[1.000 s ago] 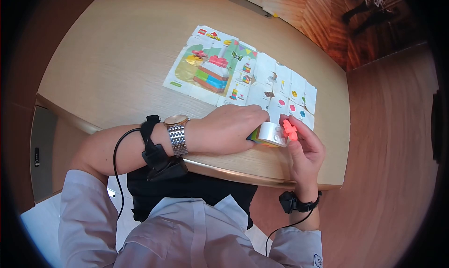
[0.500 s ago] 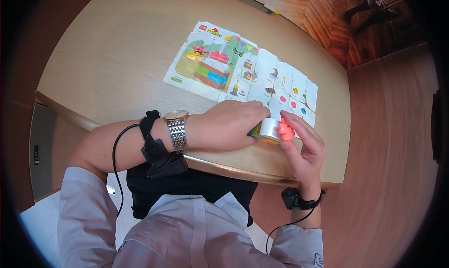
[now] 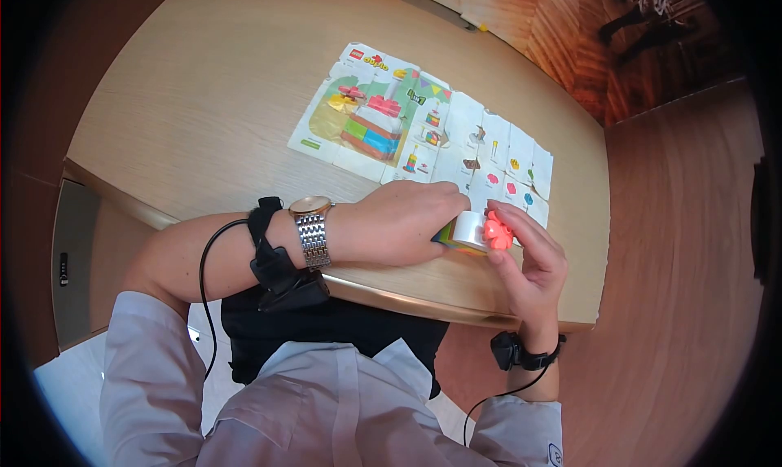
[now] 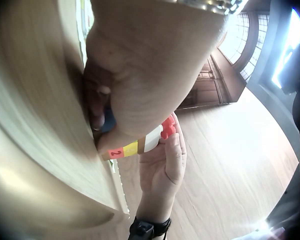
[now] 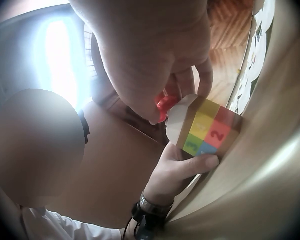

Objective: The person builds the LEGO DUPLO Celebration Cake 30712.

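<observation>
A block stack (image 5: 206, 125) lies on its side in the left hand (image 3: 399, 222), gripped from beneath in the right wrist view. It has coloured blocks, a number 2 on a red one (image 5: 218, 132), brown layers and a rounded white piece (image 3: 468, 229) at the end facing right. The right hand (image 3: 533, 263) holds a red flower-shaped piece (image 3: 498, 231) between thumb and fingers, against the white piece's studded end. Whether the two are joined cannot be told. In the left wrist view, the left hand (image 4: 140, 75) hides much of the stack.
An unfolded, creased picture sheet (image 3: 366, 108) lies on the wooden table (image 3: 204, 84) beyond the hands. The table's front edge (image 3: 407, 301) runs below the forearms. A dark and yellow object (image 3: 482, 28) is at the far edge.
The red flower piece has moved left onto the end of the white piece and turned so its petals face up. The right hand moved with it; the left hand has hardly moved.
</observation>
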Available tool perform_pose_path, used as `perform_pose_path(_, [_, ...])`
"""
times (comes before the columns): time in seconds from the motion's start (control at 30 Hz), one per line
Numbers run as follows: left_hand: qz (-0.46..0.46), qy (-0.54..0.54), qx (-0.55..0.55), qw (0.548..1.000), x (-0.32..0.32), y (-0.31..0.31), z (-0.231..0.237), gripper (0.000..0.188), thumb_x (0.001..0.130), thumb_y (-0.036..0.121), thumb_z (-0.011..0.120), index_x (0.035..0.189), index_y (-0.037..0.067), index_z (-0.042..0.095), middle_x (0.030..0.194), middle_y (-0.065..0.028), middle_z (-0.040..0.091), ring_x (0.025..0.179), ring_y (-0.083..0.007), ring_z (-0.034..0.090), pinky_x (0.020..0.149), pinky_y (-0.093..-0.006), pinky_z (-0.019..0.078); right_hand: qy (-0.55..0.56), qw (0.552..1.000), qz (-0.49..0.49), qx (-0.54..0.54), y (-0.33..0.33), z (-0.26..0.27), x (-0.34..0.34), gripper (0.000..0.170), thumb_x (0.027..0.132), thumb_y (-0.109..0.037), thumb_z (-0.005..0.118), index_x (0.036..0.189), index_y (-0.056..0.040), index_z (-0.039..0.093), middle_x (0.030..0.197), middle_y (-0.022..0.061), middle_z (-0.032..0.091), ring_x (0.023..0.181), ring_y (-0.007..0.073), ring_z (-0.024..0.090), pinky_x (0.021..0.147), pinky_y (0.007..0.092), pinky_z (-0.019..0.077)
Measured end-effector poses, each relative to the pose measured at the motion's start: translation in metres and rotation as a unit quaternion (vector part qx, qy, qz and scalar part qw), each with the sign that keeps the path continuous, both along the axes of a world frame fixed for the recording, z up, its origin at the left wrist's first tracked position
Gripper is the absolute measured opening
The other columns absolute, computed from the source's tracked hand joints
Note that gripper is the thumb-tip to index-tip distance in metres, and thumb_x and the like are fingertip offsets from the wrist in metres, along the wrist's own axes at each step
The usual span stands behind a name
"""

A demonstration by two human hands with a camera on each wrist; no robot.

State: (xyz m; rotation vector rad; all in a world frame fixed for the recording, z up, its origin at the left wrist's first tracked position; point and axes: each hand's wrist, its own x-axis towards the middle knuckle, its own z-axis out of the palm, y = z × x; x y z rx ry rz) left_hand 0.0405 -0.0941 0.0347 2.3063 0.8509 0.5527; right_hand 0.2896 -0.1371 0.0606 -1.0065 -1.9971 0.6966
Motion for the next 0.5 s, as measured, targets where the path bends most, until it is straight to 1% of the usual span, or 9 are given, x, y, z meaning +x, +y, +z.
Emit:
perform_pose_path(0.17, [0.001,0.002,0.001,1.000,-0.0002,0.0006,-0.0011,0.044,0.090,0.022,0.079,0.125,0.001,0.062,0.117,-0.0182,0.065,0.111,-0.0399,0.067,0.090,-0.0482,0.0545,0.016,1.000,-0.002,-0.001,0.0003,-0.0024,-0.0010,0.045,0.086,0.000,0.080,0.131,0.0028,0.073,0.133,0.0213,0.074,0.123,0.0313,0.072,0.108,0.0389,0.0533])
perform_pose_path(0.5, [-0.002,-0.012,0.015,1.000,-0.0015,0.0006,-0.0025,0.046,0.090,0.022,0.079,0.127,0.000,0.062,0.119,-0.0187,0.065,0.111,-0.0401,0.067,0.090,-0.0481,0.0544,-0.014,1.000,0.001,0.018,0.0009,0.0011,-0.0015,0.047,0.084,0.000,0.081,0.130,0.0017,0.074,0.133,0.0205,0.074,0.123,0.0312,0.072,0.107,0.0384,0.0539])
